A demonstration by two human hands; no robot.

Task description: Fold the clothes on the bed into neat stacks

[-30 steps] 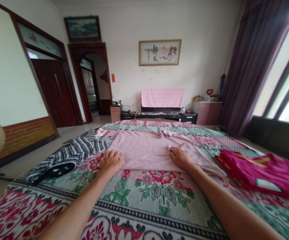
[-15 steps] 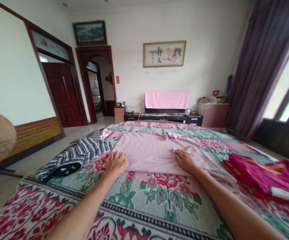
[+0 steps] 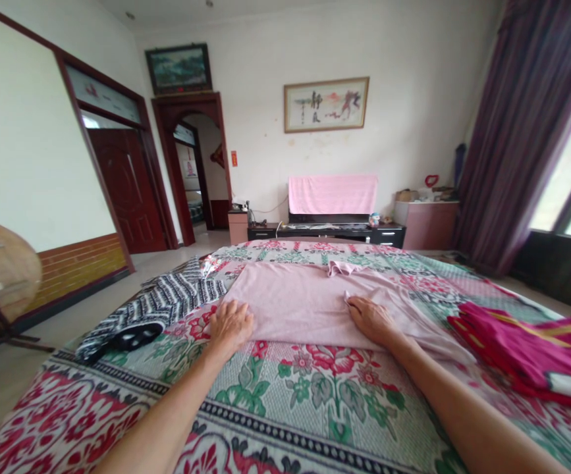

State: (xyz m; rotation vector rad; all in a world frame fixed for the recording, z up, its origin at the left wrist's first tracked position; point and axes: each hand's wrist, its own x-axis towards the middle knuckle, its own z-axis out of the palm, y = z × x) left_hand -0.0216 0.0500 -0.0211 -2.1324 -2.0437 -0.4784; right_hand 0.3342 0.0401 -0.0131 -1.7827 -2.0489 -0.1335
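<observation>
A pale pink shirt (image 3: 295,303) lies spread sideways across a flowered bedspread, its collar bunched near the far edge and a sleeve trailing to the right. At the shirt's near left corner, my left hand (image 3: 232,326) is closed on the hem with bent fingers. My right hand (image 3: 371,319) rests on the right part, fingers together, pinching a small fold that sticks up beside the fingertips. The thumbs are mostly hidden from view.
The flowered bedspread (image 3: 315,411) covers the surface in front of me. To the left lies a black-and-white patterned garment (image 3: 166,306). Folded magenta and red clothes (image 3: 527,342) are stacked at the right. Beyond stands a low black cabinet (image 3: 265,232) with a pink cloth (image 3: 332,194) above it.
The view has shifted slightly, so everything sits a little further right in the picture. Both hands keep their places on the shirt.
</observation>
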